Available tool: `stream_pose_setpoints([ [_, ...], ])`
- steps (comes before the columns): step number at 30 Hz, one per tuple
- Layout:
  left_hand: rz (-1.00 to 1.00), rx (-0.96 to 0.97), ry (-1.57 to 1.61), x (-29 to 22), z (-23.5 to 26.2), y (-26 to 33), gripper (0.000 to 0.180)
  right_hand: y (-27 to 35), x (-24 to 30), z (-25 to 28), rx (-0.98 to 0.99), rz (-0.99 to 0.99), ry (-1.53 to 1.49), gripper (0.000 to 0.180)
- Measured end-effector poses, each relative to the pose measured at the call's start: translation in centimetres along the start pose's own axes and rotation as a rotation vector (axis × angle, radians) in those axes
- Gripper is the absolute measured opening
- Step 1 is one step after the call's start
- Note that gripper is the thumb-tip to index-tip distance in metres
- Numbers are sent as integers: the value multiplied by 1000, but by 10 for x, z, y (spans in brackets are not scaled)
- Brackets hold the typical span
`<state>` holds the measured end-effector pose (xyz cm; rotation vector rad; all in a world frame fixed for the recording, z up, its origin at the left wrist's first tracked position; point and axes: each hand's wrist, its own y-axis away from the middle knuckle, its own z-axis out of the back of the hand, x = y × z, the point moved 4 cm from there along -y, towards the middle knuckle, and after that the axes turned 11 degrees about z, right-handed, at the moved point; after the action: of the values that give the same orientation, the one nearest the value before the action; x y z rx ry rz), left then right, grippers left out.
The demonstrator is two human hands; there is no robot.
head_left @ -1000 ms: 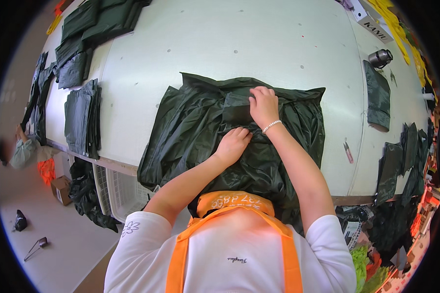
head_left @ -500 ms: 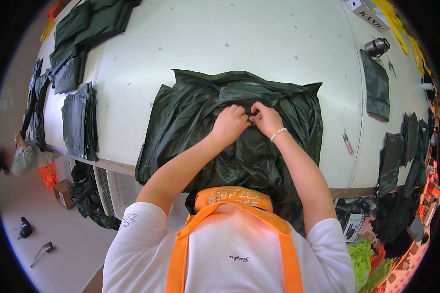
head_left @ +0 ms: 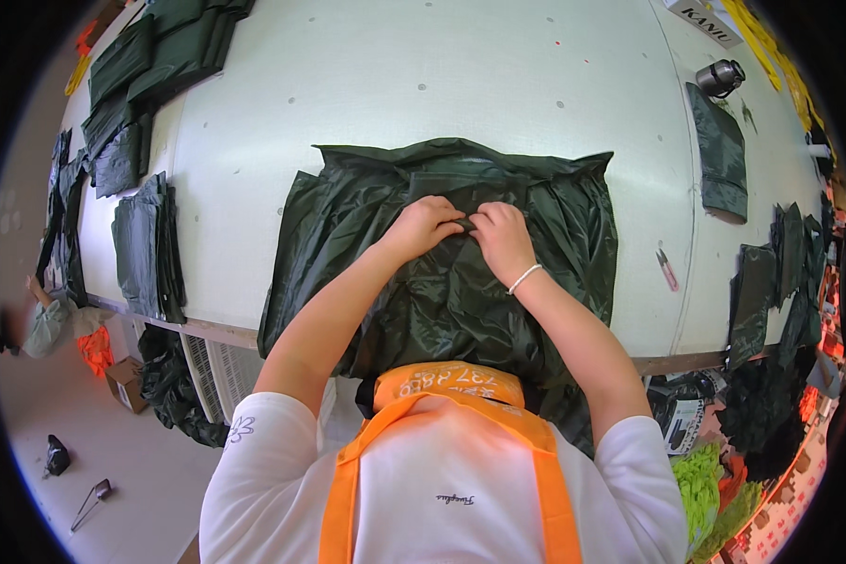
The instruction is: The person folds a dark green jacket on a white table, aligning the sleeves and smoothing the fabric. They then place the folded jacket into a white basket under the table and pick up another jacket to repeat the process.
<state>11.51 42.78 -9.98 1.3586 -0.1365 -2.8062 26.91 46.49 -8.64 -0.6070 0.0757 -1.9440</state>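
Observation:
A dark green, shiny, thin garment [head_left: 461, 305] lies spread and wrinkled in front of me, its near part hanging over the table's front edge. Near its upper middle, my left hand [head_left: 423, 227] pinches a small fold of the cloth. Close beside it on the right, my right hand [head_left: 504, 241], with a beaded bracelet on the wrist, has its fingertips closed on the same fold. The two sets of fingertips almost meet. Whatever small detail sits between them is hidden.
Folded dark green pieces [head_left: 141, 249] are stacked at the left, with more [head_left: 174, 47] beyond. To the right lie thread snips [head_left: 667, 271], a folded green piece [head_left: 721, 155] and a metal flask [head_left: 720, 78]. Another person's arm [head_left: 47, 324] shows at far left.
My hands have shifted slightly left along the garment. My right hand has turned from a raised pinch to a flatter grip, its fingers pointing toward the left hand.

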Motion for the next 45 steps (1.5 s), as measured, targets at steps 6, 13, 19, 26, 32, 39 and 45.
stream_pose_setpoints([
  [6, -186, -339, -428, -29, 2, 13, 29, -23, -14, 5, 99, -167, 37, 13],
  [13, 56, -118, -346, -6, 5, -8, 35, -33, -1, 21, 46, -99, 228, 26],
  [19, 62, -44, -197, 9, 21, -36, 27, -34, -19, 0, 38, -1, 160, 10],
  [26, 27, -163, -468, 1, 27, -44, 27, -67, -43, 0, 37, -214, 140, 7],
  [32, 347, -60, -144, 18, 48, -79, 29, -60, -25, -5, -44, -21, 327, 13],
  [39, 241, -109, -558, 24, 54, -111, 28, -63, -29, -5, 107, -124, 186, 24],
  [45, 59, 22, -774, 24, 52, -124, 19, -60, -33, -10, 51, -60, 247, 19],
])
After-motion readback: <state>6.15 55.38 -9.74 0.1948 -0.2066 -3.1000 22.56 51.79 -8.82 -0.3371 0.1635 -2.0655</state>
